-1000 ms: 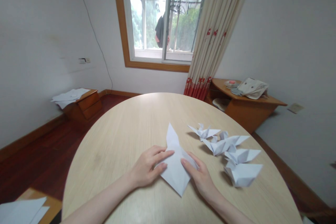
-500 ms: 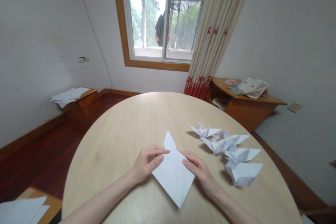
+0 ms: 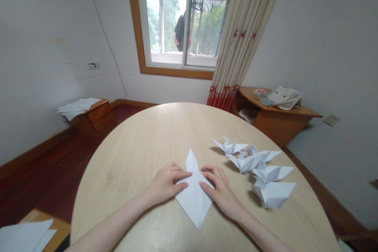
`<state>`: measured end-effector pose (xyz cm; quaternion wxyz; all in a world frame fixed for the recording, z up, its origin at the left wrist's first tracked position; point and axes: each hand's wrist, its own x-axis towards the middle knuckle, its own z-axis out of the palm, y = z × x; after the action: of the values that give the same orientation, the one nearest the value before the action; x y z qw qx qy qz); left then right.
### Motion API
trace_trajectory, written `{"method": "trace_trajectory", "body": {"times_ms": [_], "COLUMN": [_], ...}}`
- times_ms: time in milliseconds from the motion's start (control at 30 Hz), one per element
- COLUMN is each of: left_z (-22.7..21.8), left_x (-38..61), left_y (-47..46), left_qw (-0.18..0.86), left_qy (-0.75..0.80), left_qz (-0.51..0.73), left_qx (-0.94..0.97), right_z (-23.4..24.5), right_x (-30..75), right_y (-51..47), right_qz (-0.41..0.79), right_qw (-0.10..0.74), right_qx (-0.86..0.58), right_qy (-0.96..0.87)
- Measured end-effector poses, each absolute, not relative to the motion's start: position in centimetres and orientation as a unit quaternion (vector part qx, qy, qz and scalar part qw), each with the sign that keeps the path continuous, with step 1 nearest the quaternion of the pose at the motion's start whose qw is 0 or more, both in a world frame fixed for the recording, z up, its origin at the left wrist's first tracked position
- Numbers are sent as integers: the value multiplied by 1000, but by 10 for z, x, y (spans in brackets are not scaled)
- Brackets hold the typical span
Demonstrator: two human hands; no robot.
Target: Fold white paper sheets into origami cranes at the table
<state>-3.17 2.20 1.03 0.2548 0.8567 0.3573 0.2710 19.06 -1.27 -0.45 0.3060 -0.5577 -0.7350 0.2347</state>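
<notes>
Your left hand (image 3: 165, 184) and right hand (image 3: 221, 192) lie open and flat, fingertips pressing the folded white paper (image 3: 193, 204) onto the worktop (image 3: 147, 134). The paper sits between both hands, one tip toward you and one away. Near the right of your right hand: a cluster of folded paper birds (image 3: 251, 161). Far beyond the hands: window (image 3: 177, 19), curtain (image 3: 242, 35).
</notes>
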Motion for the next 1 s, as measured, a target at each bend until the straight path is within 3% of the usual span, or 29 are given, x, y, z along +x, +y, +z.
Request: {"method": "trace_trajectory", "body": {"times_ms": [433, 767, 1000], "left_z": [2, -5, -4], "left_x": [-33, -32, -31], "left_y": [25, 25, 24], "left_qw": [153, 257, 240], "left_qy": [343, 295, 282], "left_qz": [277, 296, 272], "left_qx": [884, 872, 888], "right_z": [-9, -14, -15], "right_x": [188, 185, 191], "right_y": [-14, -14, -10], "right_qz": [174, 182, 177], "right_qw": [271, 336, 293], "right_qx": [-583, -472, -388], "right_qy": [-746, -795, -856]}}
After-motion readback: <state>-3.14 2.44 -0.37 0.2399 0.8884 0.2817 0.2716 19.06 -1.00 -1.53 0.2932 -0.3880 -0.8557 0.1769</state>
